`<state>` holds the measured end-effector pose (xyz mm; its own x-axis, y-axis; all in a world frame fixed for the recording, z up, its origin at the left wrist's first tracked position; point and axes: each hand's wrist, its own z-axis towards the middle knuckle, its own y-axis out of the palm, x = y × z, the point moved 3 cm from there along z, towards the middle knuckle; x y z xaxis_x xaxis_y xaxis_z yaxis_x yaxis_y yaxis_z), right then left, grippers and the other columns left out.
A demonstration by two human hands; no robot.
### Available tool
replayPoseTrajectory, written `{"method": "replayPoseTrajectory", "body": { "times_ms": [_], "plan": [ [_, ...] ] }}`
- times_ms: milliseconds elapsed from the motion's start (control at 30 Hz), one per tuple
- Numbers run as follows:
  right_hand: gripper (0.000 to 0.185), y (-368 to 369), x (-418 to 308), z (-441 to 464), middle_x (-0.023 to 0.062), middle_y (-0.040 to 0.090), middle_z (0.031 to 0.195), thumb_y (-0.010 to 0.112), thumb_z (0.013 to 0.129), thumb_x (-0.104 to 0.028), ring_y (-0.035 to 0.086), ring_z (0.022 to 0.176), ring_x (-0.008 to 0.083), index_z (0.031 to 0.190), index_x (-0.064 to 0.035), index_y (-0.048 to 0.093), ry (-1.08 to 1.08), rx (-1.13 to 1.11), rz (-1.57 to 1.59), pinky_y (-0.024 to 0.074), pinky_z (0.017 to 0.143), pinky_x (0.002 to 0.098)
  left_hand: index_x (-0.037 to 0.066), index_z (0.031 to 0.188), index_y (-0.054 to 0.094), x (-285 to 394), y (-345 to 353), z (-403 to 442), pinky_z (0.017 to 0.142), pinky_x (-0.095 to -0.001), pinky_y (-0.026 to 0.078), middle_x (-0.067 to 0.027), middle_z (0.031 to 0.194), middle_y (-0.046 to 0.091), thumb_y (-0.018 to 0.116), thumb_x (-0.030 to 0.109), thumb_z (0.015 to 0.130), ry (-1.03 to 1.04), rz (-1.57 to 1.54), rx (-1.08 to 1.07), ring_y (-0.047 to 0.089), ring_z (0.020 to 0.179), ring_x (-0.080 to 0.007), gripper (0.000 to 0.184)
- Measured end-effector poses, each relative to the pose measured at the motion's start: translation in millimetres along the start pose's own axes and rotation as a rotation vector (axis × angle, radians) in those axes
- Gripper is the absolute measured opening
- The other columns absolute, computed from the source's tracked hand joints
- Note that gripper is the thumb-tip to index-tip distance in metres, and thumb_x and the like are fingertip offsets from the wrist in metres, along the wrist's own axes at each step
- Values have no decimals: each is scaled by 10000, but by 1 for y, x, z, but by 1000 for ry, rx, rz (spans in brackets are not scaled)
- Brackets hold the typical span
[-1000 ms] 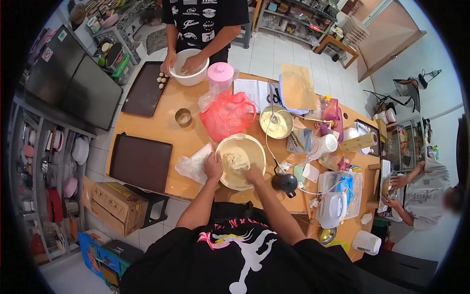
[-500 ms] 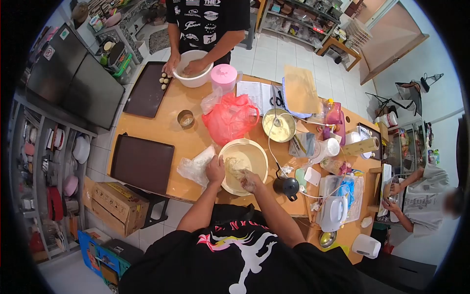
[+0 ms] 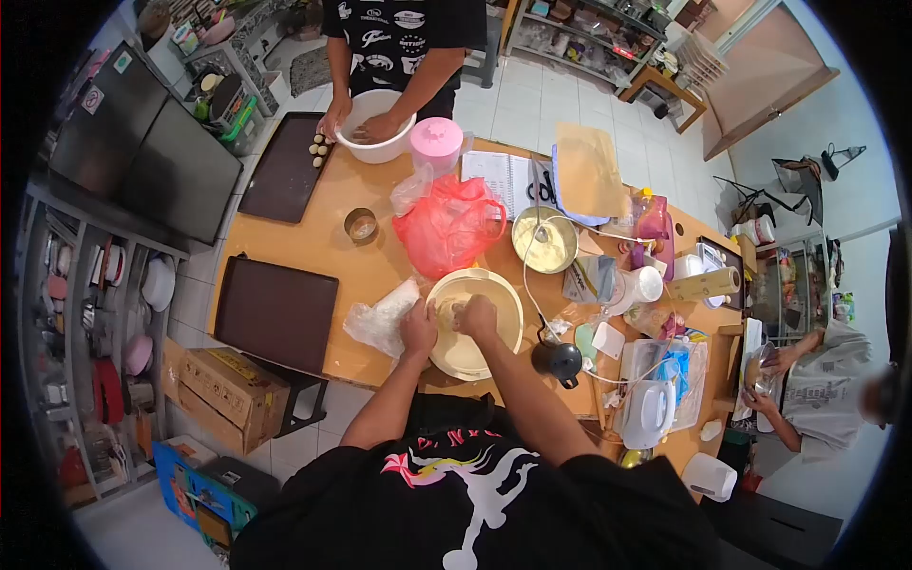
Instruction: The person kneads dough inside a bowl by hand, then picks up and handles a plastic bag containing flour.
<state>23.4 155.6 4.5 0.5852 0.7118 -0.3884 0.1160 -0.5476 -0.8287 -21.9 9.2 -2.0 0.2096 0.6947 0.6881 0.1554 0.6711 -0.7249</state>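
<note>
A cream-coloured mixing bowl [image 3: 502, 332] sits on the table in front of me. At its left rim, my left hand [image 3: 419, 329] is closed on the edge. Inside the bowl, my right hand [image 3: 475, 315] is curled and pressed into pale dough [image 3: 446, 310], which partly covers its fingers. A clear plastic bag of white powder [image 3: 380, 318] lies against the bowl's left side, beside my left hand. Just behind the bowl rests a red plastic bag [image 3: 446, 228].
Dark baking trays [image 3: 275, 316] lie on the left, the far one holding small dough balls [image 3: 318, 150]. A co-worker's hands are in a white bowl [image 3: 378, 147] opposite. Rightward stand a metal bowl of batter [image 3: 544, 249], a black-lidded jug [image 3: 557, 361] and a hand mixer [image 3: 649, 415].
My right hand has gone from loosely open at the bowl's right side to curled down into the dough, further left. My left hand stays on the rim.
</note>
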Motion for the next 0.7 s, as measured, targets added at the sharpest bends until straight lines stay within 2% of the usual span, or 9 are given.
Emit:
{"method": "replayPoseTrajectory", "body": {
  "times_ms": [100, 200, 300, 400, 500, 533, 633, 667, 700],
  "plan": [
    [386, 2, -3, 18, 223, 682, 831, 744, 754, -385, 693, 781, 325, 855, -18, 680, 150, 129, 44, 548, 693, 429, 41, 826, 571, -2, 0, 3, 610, -543, 444, -237, 713, 612, 549, 306, 935, 2, 6, -3, 592, 705, -457, 287],
    [324, -3, -11, 21, 201, 680, 782, 663, 826, -344, 686, 740, 338, 942, -42, 661, 58, 211, -45, 546, 664, 438, 44, 832, 572, -2, -1, 3, 613, -545, 445, -232, 713, 614, 551, 300, 932, -7, 22, -5, 590, 696, -455, 276],
    [200, 4, -19, 15, 161, 680, 732, 571, 885, -247, 684, 672, 350, 949, -63, 618, 49, 254, -127, 556, 658, 450, 26, 823, 570, -4, -5, -1, 626, -540, 437, -234, 717, 602, 555, 300, 930, -23, 2, -31, 582, 712, -459, 295],
    [191, 5, -18, 11, 145, 678, 714, 525, 918, -249, 684, 670, 343, 939, -65, 571, 13, 285, -158, 554, 633, 439, 12, 813, 571, 1, 0, 3, 634, -539, 432, -239, 725, 597, 552, 300, 931, -47, -2, -35, 579, 726, -462, 312],
    [219, 13, -10, 2, 184, 660, 754, 502, 932, -253, 665, 699, 369, 997, -53, 560, -48, 300, -36, 529, 609, 457, 8, 809, 569, -2, -1, -2, 641, -542, 431, -239, 737, 601, 539, 299, 939, -56, 12, -29, 581, 734, -463, 320],
    [208, 13, -12, -8, 214, 633, 818, 509, 915, -207, 647, 772, 382, 1014, -29, 556, -166, 415, 27, 513, 656, 479, 7, 809, 567, -1, 0, 1, 644, -543, 431, -239, 741, 602, 534, 298, 942, -49, 6, -15, 581, 737, -463, 322],
    [207, 3, -21, -42, 239, 607, 907, 523, 884, -151, 624, 861, 387, 1040, -19, 555, -204, 459, -6, 496, 738, 489, 4, 812, 559, -1, 1, 1, 654, -540, 433, -237, 759, 606, 519, 297, 951, -72, 14, -45, 583, 750, -463, 326],
    [222, -4, -25, -54, 245, 602, 956, 532, 848, -102, 607, 909, 404, 1054, -27, 563, -221, 439, -6, 483, 793, 492, 5, 815, 560, -1, 2, 0, 656, -539, 434, -236, 761, 608, 517, 300, 953, -63, 6, -40, 583, 751, -464, 328],
    [222, -3, -22, -53, 241, 607, 949, 532, 846, -99, 611, 900, 409, 1055, -31, 565, -227, 366, 9, 487, 786, 490, 6, 819, 561, -2, 1, 0, 658, -539, 435, -235, 764, 610, 514, 303, 954, -54, -2, -38, 583, 752, -465, 329]
  ]
}}
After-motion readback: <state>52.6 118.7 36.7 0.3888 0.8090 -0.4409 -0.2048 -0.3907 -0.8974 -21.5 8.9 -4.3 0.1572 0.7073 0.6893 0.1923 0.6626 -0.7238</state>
